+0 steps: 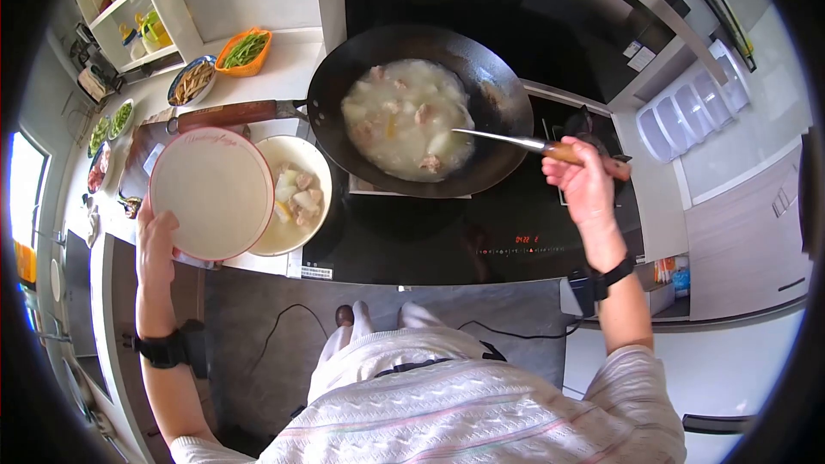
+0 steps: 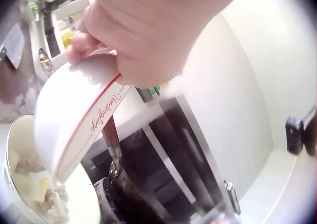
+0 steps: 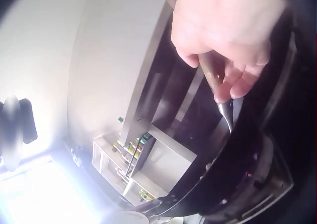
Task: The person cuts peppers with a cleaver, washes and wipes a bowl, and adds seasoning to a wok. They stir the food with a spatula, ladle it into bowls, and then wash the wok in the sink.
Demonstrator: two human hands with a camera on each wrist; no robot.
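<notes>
The left hand (image 1: 156, 245) grips the rim of a white red-edged bowl (image 1: 211, 193), tilted over part of a cream pot (image 1: 321, 174) that holds broth, meat and pale chunks. In the left wrist view the left hand (image 2: 143, 30) pinches that bowl (image 2: 74, 105), lettering along its edge. The right hand (image 1: 584, 180) holds the wooden handle of a metal utensil (image 1: 498, 137), whose far end reaches into cloudy broth with meat in a black wok (image 1: 503, 150). In the right wrist view the right hand (image 3: 223, 40) has its fingers around the wooden handle (image 3: 212, 73).
The wok's wooden handle (image 1: 232, 113) points left above the pot. An orange basket of green vegetables (image 1: 245, 51) and a plate of brownish strips (image 1: 192, 82) stand at the back left, with small dishes farther left. White racks (image 1: 687, 116) stand at the right.
</notes>
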